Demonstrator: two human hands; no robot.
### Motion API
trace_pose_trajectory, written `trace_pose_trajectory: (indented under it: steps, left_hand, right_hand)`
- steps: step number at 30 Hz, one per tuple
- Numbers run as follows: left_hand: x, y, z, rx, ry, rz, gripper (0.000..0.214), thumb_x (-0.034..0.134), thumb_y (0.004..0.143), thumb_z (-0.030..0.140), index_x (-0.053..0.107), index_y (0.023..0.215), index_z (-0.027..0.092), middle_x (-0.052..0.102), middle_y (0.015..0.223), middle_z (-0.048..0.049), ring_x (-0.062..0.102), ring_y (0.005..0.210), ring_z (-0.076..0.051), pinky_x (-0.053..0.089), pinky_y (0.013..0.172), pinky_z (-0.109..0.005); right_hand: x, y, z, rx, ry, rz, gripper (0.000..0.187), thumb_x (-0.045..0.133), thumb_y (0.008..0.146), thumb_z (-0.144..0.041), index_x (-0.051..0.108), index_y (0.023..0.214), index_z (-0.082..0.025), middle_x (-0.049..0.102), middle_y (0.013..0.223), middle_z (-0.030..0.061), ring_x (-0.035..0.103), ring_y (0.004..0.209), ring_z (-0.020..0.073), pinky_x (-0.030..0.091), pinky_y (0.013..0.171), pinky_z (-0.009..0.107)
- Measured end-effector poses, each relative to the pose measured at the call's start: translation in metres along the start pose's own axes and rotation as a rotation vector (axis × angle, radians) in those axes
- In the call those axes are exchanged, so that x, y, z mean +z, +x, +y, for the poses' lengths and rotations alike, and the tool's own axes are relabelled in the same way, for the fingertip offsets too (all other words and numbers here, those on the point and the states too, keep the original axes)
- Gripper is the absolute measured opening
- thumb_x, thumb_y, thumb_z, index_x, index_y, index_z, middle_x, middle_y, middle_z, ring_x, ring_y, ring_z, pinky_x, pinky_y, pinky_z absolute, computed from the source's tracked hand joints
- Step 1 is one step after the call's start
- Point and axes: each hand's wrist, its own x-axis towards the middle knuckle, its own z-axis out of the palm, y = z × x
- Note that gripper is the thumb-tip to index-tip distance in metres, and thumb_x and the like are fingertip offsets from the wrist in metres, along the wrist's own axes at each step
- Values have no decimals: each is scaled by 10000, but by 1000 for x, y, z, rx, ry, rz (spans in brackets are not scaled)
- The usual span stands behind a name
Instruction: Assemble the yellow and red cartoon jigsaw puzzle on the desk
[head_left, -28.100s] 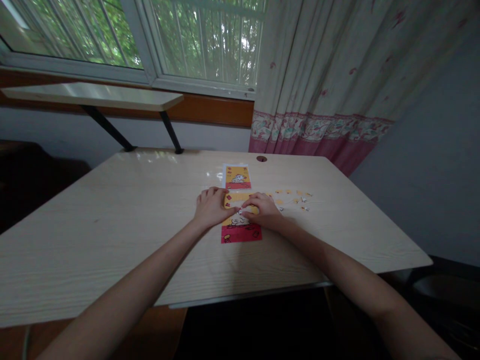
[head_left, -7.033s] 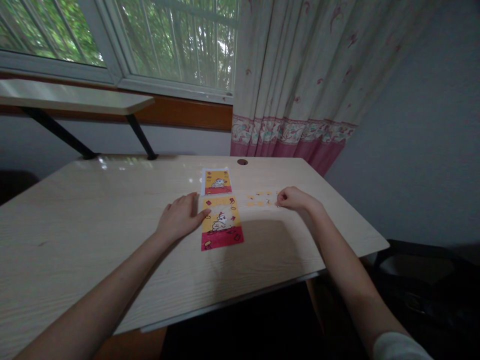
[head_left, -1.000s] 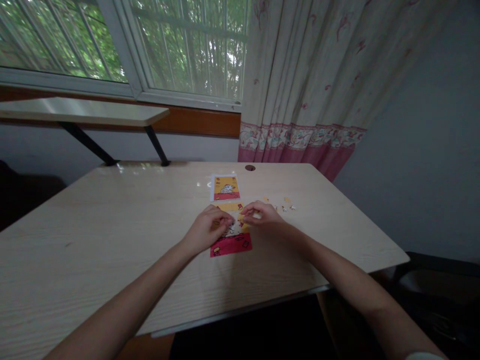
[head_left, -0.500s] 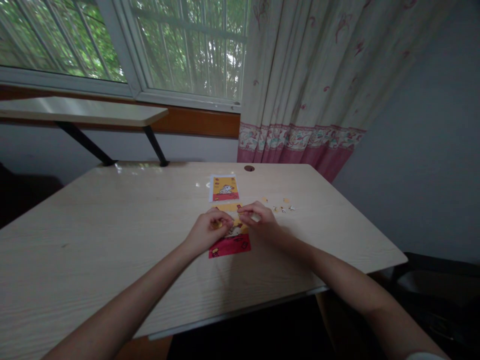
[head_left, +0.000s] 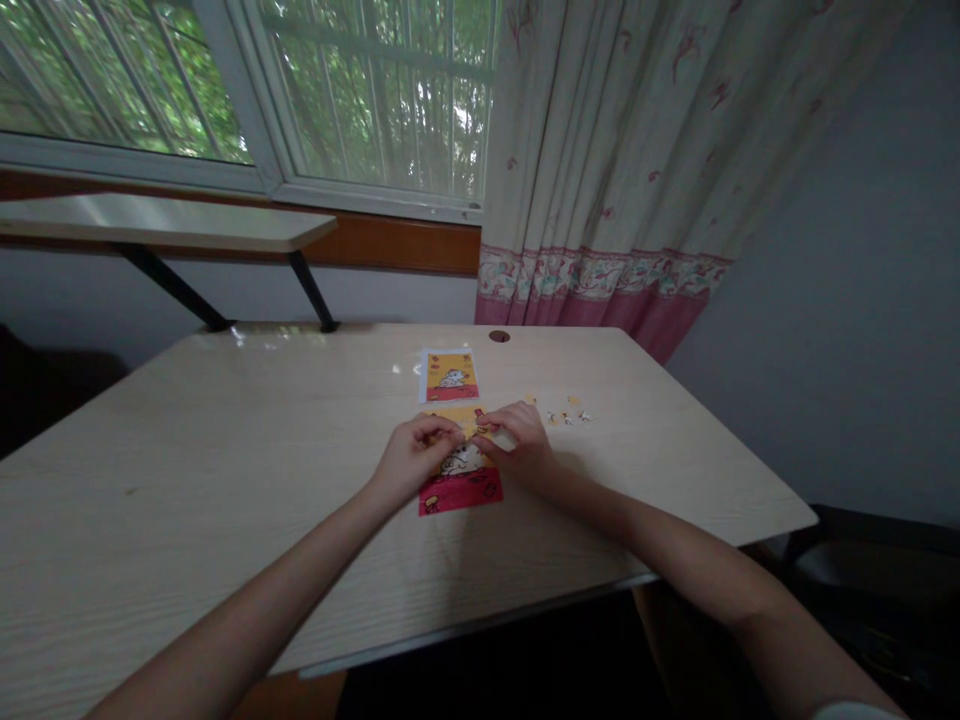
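Right hand (head_left: 517,442) back on puzzle (head_left: 461,488), yellow above red band

Single head-worn view, forward and down over the table (head_left: 225,480)

On the table (head_left: 225,450), the puzzle (head_left: 461,488) lies centrally; the picture card (head_left: 450,377) sits just at its 12 o'clock, loose pieces (head_left: 567,415) near its 2 o'clock.

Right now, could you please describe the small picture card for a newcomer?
On the wooden table, find the round cable hole at the far edge. Just before it lies the small picture card; unlike the larger puzzle, it has a white border.
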Motion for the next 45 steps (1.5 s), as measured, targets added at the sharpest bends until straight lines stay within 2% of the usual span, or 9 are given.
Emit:
trace_pose_trajectory:
  steps: [5, 12, 16, 20, 26, 34, 41, 45]
  left_hand:
    - [0, 1, 0, 27, 32, -2, 199, 656, 636, 370, 692, 644, 174, 659, 679, -41, 581, 656, -173, 456, 626, -295]
    - [1, 3, -3, -28, -30, -26, 250, 669, 644, 408, 696, 689, 163, 677, 681, -45, 585, 635, -169, 464, 604, -290]
    - [0, 3, -3, 4, 44, -28, 212, 666, 639, 378, 704, 665, 170, 684, 714, -52, 599, 684, -179, 467, 662, -304]
    - [-2, 3, -2, -12, 45, -45, 208, 644, 645, 365, 698, 661, 165, 680, 700, -48, 602, 676, -180, 472, 657, -300]
    - [-3, 3, -4, 71, 127, -72, 155, 611, 666, 304, 708, 659, 183, 671, 713, -38, 595, 705, -178, 466, 708, -306]
    - [-6, 5, -2, 65, 157, -59, 125, 592, 668, 257, 692, 647, 184, 681, 704, -35, 579, 717, -179, 444, 724, -315]
    - [-5, 4, -2, 104, 223, -193, 141, 555, 676, 195, 693, 649, 183, 671, 690, -27, 578, 737, -175, 439, 715, -296]
    - [-7, 3, -3, 132, 265, -258, 170, 551, 734, 240, 707, 706, 181, 679, 719, -39, 580, 749, -181, 437, 723, -306]
  right_hand:
    - [-2, 1, -1, -20, 6, 12, 144, 639, 796, -359, 648, 868, -235, 672, 785, 34, 589, 769, 189, 398, 740, 349]
    - [-3, 3, 0, -25, -12, 31, 151, 656, 777, -357, 647, 856, -228, 670, 778, 34, 587, 769, 186, 400, 741, 340]
    - [-1, 2, 2, -54, -12, 35, 147, 626, 809, -344, 658, 887, -224, 681, 795, 33, 588, 770, 176, 395, 737, 329]
    - [0, 3, 3, -70, 0, 39, 160, 615, 825, -349, 672, 900, -220, 682, 820, 39, 583, 779, 172, 390, 761, 331]
    - [-2, 2, 6, -96, 56, -68, 231, 519, 895, -308, 654, 1074, -249, 656, 906, 50, 563, 872, 175, 392, 791, 333]
    - [-1, 2, 12, -123, 56, -98, 188, 632, 816, -367, 677, 928, -223, 659, 881, 55, 573, 863, 184, 380, 787, 339]
    - [-11, 7, 17, -186, 84, -247, 143, 619, 836, -358, 684, 829, -230, 684, 748, 13, 582, 784, 154, 358, 767, 314]
    - [-18, 8, 18, -181, 39, -317, 148, 593, 854, -340, 672, 832, -216, 684, 766, 12, 568, 792, 148, 340, 774, 308]
